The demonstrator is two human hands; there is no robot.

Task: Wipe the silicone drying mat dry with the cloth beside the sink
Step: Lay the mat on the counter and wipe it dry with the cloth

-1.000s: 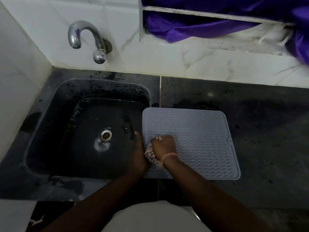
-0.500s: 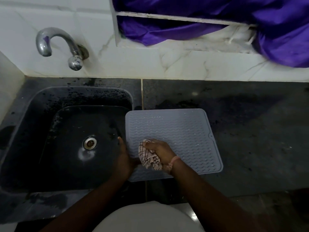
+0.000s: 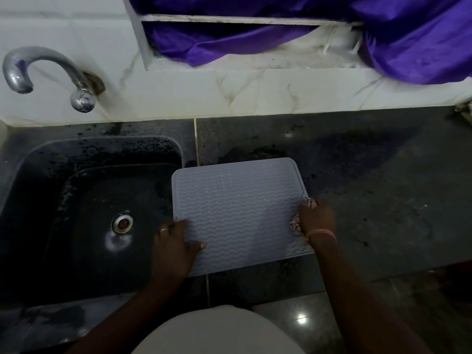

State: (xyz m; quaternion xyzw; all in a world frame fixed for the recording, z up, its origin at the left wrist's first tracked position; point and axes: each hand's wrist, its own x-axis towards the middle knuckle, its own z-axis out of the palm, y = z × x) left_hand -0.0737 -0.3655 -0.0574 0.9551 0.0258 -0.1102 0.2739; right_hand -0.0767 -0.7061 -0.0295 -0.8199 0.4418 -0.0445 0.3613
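Observation:
A grey silicone drying mat [image 3: 237, 208] with a wavy ribbed surface lies on the dark counter, its left edge overhanging the sink. My right hand [image 3: 316, 218] grips a bunched checked cloth [image 3: 310, 202] and presses it on the mat's right edge. My left hand [image 3: 176, 241] rests on the mat's near left corner, fingers and thumb spread flat on the ribs. Small water drops glint on the far half of the mat.
The black sink [image 3: 51, 200] with its drain [image 3: 123, 223] lies to the left, wet with droplets. A chrome tap [image 3: 46, 72] juts from the white tiled wall. Purple fabric [image 3: 383, 34] hangs over the ledge behind. The dark counter [image 3: 383, 187] extends right.
My right hand has swept the cloth from the mat's near left part across to its right edge. My left hand has shifted further onto the mat's near left corner.

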